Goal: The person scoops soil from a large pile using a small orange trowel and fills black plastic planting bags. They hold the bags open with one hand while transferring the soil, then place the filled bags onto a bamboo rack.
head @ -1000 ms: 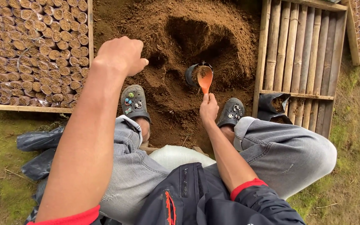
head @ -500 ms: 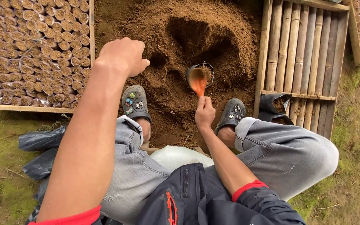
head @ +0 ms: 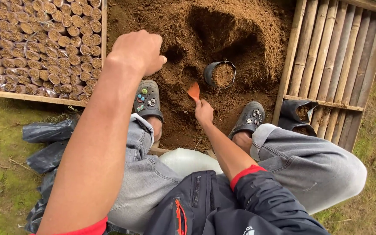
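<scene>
Done: your small black bag (head: 221,74) stands upright against the soil heap (head: 223,30), filled with soil nearly to its rim.
Left: judging by the slack empty bags (head: 299,114) at the bamboo rack (head: 336,65), more remain to fill.
Right hand (head: 204,111): closed around the orange scoop (head: 193,92), just short of the bag.
Left hand (head: 139,50): raised, curled into a loose fist, holding nothing visible.
Packages: filled bags in rows in the wooden tray (head: 44,43) on your left; no labels or signs visible.
</scene>
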